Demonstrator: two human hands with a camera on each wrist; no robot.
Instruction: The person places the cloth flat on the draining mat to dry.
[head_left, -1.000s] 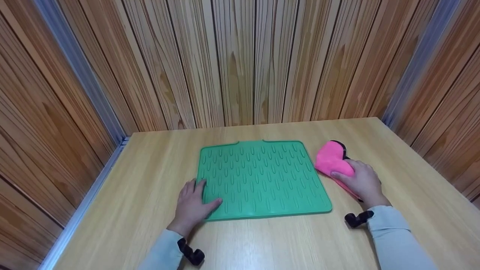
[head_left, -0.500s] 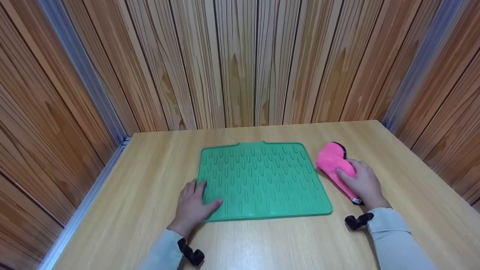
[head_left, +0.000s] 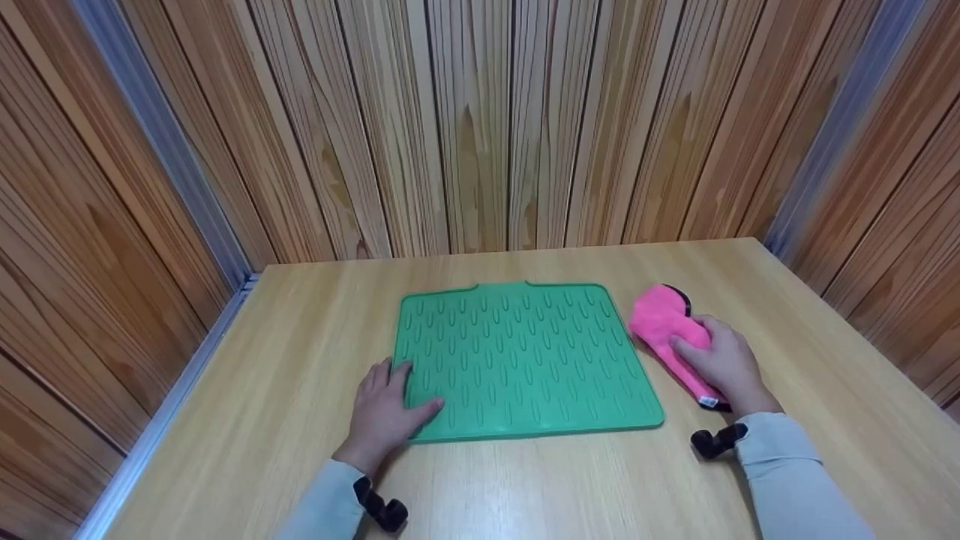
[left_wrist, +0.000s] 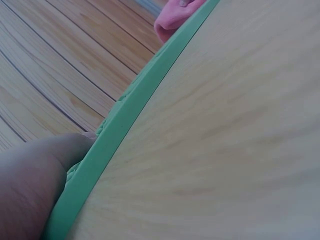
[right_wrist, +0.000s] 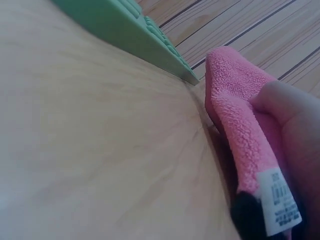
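A green mat [head_left: 525,360] with rows of raised oval ridges lies flat on the table. My left hand [head_left: 386,412] rests on its near left corner with fingers spread; in the left wrist view the thumb [left_wrist: 50,157] lies over the mat's edge. To the right of the mat, my right hand [head_left: 724,367] grips a bunched pink cloth [head_left: 664,319] with black edging. The right wrist view shows the fluffy cloth [right_wrist: 240,120] pinched by the thumb, with a white printed label [right_wrist: 277,200] at its near end. The fingers behind the cloth are mostly hidden.
The wooden table [head_left: 525,487] reaches back to a wood-panelled wall [head_left: 480,127], with panels on both sides too. A metal strip [head_left: 180,375] runs along the left side. Black camera mounts [head_left: 718,441] sit at both wrists.
The right hand has squeezed the pink cloth tighter and turned it, so its near end and white label now show. The left hand and mat have stayed in place.
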